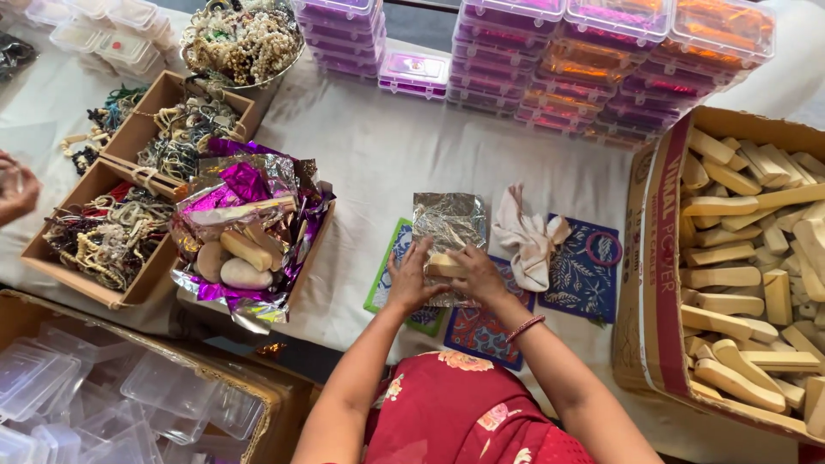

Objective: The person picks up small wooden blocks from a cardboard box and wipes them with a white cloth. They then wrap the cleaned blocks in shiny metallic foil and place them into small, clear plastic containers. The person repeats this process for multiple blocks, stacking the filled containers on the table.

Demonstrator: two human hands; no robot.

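Note:
A sheet of silver foil (449,222) lies on the white cloth in front of me. On its near edge rests a small pale wooden block (443,265). My left hand (410,279) presses the block's left end and my right hand (478,273) closes over its right end, so both hands hold it against the foil. A cream cloth rag (526,241) lies just right of the foil, over blue patterned mats (583,279).
A big carton (655,283) of pale wooden pieces stands at the right. A box with purple foil and wooden pieces (245,249) and boxes of beaded strings (112,236) sit left. Stacked clear lidded boxes (593,60) line the back. Another person's hand (15,187) shows at far left.

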